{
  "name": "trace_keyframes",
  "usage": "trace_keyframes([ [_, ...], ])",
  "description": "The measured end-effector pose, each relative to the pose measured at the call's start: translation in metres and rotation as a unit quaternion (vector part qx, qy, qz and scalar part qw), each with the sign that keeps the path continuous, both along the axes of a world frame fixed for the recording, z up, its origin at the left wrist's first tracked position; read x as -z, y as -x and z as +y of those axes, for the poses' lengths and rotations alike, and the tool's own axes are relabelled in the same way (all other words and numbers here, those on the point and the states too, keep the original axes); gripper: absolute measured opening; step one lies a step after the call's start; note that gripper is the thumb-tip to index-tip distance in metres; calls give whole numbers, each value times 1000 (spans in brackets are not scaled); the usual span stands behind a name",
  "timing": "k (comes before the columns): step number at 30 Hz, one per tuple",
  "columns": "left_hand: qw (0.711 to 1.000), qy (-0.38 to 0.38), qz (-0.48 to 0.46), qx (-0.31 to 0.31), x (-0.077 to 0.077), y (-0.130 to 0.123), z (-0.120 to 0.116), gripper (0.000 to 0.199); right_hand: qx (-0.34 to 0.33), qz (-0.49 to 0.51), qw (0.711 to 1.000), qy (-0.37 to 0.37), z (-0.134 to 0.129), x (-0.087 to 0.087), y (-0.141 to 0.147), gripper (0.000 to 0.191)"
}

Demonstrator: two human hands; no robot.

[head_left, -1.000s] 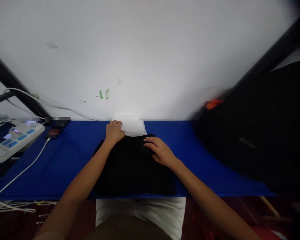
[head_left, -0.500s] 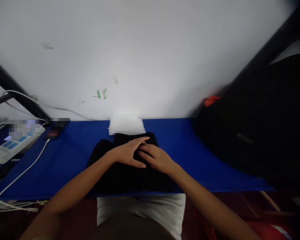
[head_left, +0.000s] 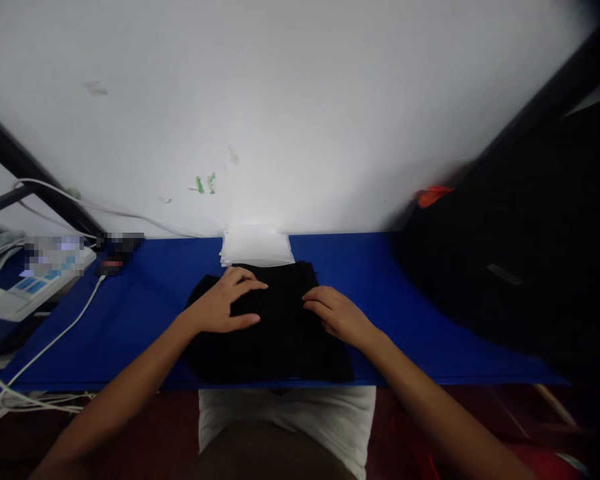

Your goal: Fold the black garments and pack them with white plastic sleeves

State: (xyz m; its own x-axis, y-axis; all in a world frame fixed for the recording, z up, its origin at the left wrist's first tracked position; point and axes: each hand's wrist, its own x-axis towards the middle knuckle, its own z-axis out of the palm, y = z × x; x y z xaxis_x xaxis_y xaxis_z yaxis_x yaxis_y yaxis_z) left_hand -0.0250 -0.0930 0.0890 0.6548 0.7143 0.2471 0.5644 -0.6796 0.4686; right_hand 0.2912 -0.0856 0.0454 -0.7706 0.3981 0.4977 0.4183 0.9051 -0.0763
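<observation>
Black cloth (head_left: 280, 333) lies spread on the blue surface (head_left: 145, 320), close to its front edge. My left hand (head_left: 227, 300) rests over the cloth's left part, thumb and fingers apart, holding nothing. On the right side of the cloth is my right hand (head_left: 337, 313), its fingers bent and close together with their tips on the fabric; whether they pinch any of it is too dark to tell. Just behind the cloth sits a stack of thin white packets (head_left: 257, 245) against the wall.
A large black item (head_left: 520, 253) fills the right side, with something orange (head_left: 434, 195) behind it. At the left are a white power strip (head_left: 40, 287), a dark device (head_left: 113, 267) and white cables (head_left: 65, 337).
My hands have moved apart from the middle of the cloth, the left one leftward and the right one rightward. The view has shifted slightly.
</observation>
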Motion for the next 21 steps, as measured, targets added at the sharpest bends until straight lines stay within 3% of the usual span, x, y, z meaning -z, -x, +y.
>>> trace_keyframes([
  [3,995,1,89,41,0,-8,-5,36,-3,5,1000,-8,2,2,0,39],
  [7,992,15,126,20,-10,24,-2,18,8,11,1000,6,3,2,-13,42],
  [9,986,6,165,-19,-14,49,-1,10,14,9,1000,26,0,3,-20,40],
  [11,966,-20,238,-95,-16,67,-3,10,21,1,998,58,-3,3,-26,37],
  [13,940,-68,288,-171,-16,72,-8,17,27,-11,994,102,-6,3,-30,38],
  [15,933,-125,269,-205,-15,63,-16,18,27,-19,989,144,-7,1,-32,45],
  [18,961,-149,192,-135,-15,38,-25,20,18,-8,985,172,-8,-6,-33,49],
  [21,979,-86,182,-31,-13,21,-23,26,23,3,985,170,-7,-14,-28,34],
])
